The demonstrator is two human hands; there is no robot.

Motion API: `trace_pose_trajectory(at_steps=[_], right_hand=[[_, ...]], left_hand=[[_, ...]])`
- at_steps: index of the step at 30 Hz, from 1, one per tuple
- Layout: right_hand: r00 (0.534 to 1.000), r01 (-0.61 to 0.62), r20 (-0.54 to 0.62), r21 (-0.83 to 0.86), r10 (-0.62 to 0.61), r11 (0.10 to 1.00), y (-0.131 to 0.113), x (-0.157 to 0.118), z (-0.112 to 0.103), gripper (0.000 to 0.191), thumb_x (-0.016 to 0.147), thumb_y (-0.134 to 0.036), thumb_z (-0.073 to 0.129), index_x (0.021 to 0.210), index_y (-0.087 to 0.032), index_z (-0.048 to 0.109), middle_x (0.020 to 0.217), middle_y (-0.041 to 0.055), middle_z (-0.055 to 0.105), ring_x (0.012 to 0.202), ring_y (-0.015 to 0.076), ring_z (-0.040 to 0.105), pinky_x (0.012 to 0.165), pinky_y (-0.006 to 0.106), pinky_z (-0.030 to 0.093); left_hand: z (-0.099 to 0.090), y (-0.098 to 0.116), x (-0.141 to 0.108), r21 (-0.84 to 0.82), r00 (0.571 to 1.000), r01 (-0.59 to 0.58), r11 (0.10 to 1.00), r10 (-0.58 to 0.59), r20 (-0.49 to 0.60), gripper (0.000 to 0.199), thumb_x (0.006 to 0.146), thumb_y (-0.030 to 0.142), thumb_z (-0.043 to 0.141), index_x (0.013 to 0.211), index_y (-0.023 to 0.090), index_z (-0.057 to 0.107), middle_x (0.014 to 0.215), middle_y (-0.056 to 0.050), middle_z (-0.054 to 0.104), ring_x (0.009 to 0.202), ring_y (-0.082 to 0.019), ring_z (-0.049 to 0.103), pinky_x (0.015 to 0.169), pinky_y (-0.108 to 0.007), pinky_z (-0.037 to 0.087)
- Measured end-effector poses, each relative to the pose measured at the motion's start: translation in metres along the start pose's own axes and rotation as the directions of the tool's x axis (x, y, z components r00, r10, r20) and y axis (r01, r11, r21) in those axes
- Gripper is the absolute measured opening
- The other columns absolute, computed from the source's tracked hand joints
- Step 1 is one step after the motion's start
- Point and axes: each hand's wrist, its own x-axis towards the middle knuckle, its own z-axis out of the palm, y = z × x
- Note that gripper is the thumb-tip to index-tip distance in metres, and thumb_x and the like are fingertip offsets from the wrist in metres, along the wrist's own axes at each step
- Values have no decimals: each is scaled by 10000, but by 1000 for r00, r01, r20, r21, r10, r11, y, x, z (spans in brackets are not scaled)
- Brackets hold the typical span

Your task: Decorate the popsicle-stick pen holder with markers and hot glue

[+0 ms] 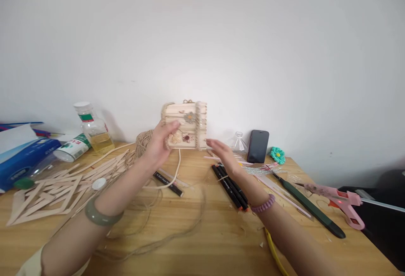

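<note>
My left hand (160, 143) grips a small craft-stick panel (199, 139) by its left side, holding it up above the table. Pale wooden sticks lie side by side across it, with twine along its left and right edges. Small flower decorations and a twine loop at the top adorn it. Close to the panel's lower right corner is my right hand (224, 155), its fingers stretched out and holding nothing. Whether its fingertips touch the panel, I cannot tell. Below that hand lie several black markers (229, 187) in a bundle.
Loose craft sticks (60, 196), a twine ball (144, 141) and a glue bottle (98, 130) are on the left. A phone (258, 146) leans on the wall. On the right are a pink glue gun (343, 202) and a dark green tool (311, 206). Loose twine trails across the wooden table (177, 246).
</note>
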Motion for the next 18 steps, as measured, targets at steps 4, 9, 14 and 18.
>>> trace_pose_trajectory(at_steps=[4,9,14,18], right_hand=[[974,63,226,-212,-14,975,25,-7,22,607,714,-626,635,1150,-204,661,1367,114,540,1305,305,431,1124,468,224],[875,216,483,-334,-30,918,34,-24,44,352,772,-434,651,1070,-257,712,1251,46,643,1244,275,509,1078,421,320],[860,322,505,-420,-77,849,27,-17,43,300,843,-218,501,1061,-239,706,1117,58,710,1038,242,633,948,401,440],[821,377,566,-447,-70,811,23,-13,46,285,741,-110,527,864,-246,745,1024,29,735,974,225,652,884,344,475]], left_hand=[[-8,-7,5,-222,977,50,974,-93,-189,264,844,311,591,1082,205,632,1052,-36,724,1144,-228,595,934,-346,520],[-20,-19,5,-204,969,158,966,-191,-154,483,867,612,454,1175,265,586,1374,-36,545,1261,-259,497,944,-414,511],[-29,-26,12,-105,973,197,975,-208,-105,643,826,738,316,1217,291,561,1423,-55,492,1291,-287,462,910,-459,511],[-32,-29,15,-73,979,169,983,-176,-105,670,832,733,270,1226,281,568,1422,-64,494,1309,-284,443,947,-457,485]])
